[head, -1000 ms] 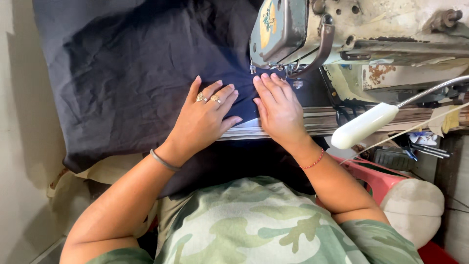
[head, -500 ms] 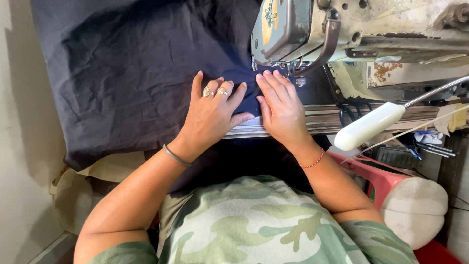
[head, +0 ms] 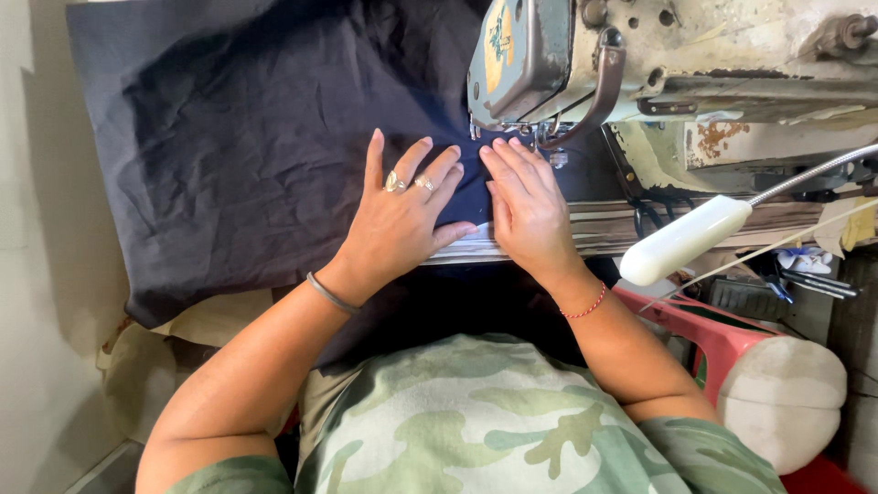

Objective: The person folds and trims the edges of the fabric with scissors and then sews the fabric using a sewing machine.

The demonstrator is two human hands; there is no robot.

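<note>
1. The sewing table (head: 585, 233) shows a bare strip of worn, striped edge at the front, right of the hands.
2. A large dark cloth (head: 247, 165) lies spread over most of the table, wrinkled, its near edge hanging off the front.
3. The sewing machine (head: 658, 64) stands on the table's right part, its body worn and rust-spotted.

Pale wall (head: 37, 274), perhaps plaster, left.
</note>
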